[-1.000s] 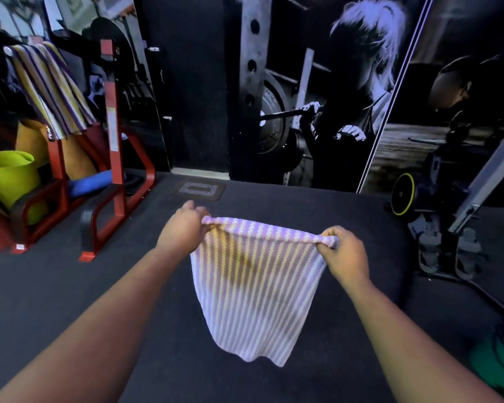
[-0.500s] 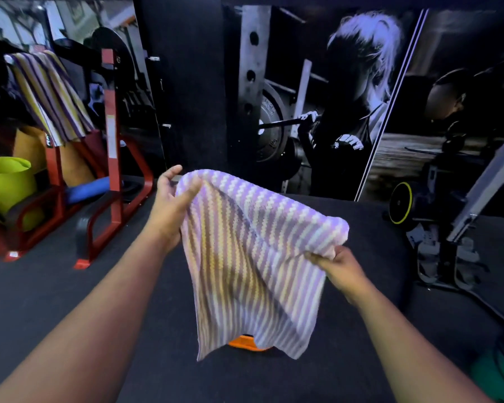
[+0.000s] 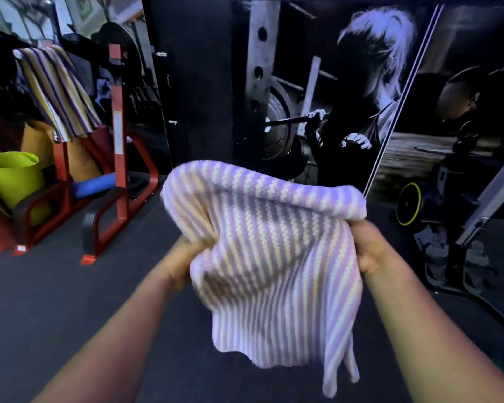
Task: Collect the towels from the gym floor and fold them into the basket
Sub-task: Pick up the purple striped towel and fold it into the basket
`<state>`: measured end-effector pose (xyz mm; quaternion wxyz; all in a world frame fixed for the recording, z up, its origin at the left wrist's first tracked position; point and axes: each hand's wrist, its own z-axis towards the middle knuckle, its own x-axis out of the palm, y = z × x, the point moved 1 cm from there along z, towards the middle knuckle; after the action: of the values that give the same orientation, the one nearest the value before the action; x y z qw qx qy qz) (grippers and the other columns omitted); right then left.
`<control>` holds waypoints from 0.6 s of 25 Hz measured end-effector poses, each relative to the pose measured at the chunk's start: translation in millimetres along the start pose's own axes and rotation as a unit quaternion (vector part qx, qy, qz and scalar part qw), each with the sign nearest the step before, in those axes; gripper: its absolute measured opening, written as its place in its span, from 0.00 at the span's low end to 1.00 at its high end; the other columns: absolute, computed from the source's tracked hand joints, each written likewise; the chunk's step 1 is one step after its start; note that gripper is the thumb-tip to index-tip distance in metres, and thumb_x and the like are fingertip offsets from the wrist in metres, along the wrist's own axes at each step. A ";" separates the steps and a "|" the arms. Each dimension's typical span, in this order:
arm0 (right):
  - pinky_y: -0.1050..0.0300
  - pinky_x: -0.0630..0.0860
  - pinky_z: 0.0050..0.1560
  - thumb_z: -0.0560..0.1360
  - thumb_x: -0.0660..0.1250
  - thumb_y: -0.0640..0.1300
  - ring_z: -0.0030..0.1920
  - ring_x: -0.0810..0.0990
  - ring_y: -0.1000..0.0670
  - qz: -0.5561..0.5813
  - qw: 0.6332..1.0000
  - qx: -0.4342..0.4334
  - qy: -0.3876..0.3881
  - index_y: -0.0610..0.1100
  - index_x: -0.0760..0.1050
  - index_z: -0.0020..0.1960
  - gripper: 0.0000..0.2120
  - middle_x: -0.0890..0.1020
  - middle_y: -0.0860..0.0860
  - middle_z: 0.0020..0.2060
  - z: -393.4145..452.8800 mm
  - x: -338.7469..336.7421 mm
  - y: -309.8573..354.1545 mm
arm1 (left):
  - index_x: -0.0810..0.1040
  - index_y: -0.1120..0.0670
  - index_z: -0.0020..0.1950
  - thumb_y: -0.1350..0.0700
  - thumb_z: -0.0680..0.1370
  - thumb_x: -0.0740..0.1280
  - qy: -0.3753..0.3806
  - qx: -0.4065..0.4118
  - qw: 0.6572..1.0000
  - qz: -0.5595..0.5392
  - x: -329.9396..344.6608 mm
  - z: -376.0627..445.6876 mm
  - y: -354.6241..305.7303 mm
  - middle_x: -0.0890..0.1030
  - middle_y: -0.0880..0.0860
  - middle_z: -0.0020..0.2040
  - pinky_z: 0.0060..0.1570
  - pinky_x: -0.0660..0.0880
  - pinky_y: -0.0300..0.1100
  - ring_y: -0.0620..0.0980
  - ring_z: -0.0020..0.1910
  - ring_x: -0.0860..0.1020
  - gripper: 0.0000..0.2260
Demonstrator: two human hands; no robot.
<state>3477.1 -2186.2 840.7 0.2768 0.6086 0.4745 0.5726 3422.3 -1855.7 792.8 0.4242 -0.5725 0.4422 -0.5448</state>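
Observation:
A purple-and-white striped towel hangs in the air in front of me, doubled over at the top. My left hand grips its left side low down, blurred and partly hidden by the cloth. My right hand holds the right edge just under the fold. The towel's lower end dangles free above the dark floor. A second striped towel, yellow, purple and white, is draped over the red rack at the upper left. No basket shows in this frame.
A red steel rack stands at left with a lime-green tub and a blue roller beside it. Gym machinery with a yellow-rimmed wheel crowds the right. Dark rubber floor lies below; a wall mural is behind.
The towel went from stretched flat between both hands to folded over. My left hand dropped from the raised top corner to a lower grip, and the hands came closer together.

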 end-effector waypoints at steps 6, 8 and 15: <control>0.42 0.77 0.63 0.74 0.65 0.68 0.62 0.82 0.40 -0.043 0.995 0.092 -0.001 0.39 0.77 0.68 0.36 0.83 0.38 0.60 -23.6 -43.6 -85.7 | 0.81 0.61 0.61 0.61 0.78 0.67 -0.105 -0.126 0.985 -0.045 8.2 6.0 40.2 0.86 0.63 0.52 0.48 0.82 0.52 0.60 0.50 0.85 0.12; 0.46 0.82 0.54 0.68 0.80 0.53 0.55 0.85 0.39 -0.120 0.988 0.094 -0.017 0.34 0.77 0.66 0.35 0.85 0.36 0.55 -28.7 -45.4 -109.9 | 0.81 0.63 0.61 0.58 0.79 0.66 -0.104 -0.155 0.980 -0.070 -6.1 19.1 27.2 0.86 0.63 0.49 0.46 0.82 0.51 0.57 0.43 0.86 0.13; 0.43 0.81 0.59 0.76 0.68 0.38 0.56 0.84 0.42 0.014 1.000 -0.027 -0.005 0.37 0.75 0.67 0.19 0.84 0.38 0.58 -2.9 -31.1 -90.9 | 0.79 0.66 0.61 0.54 0.72 0.79 0.061 -0.117 0.983 0.126 -51.4 -5.1 51.8 0.83 0.67 0.56 0.50 0.80 0.50 0.59 0.51 0.84 0.23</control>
<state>3453.9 -2178.6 747.8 0.2877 0.6100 0.4488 0.5863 3414.1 -1818.8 730.2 0.3920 -0.5233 0.5964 -0.4656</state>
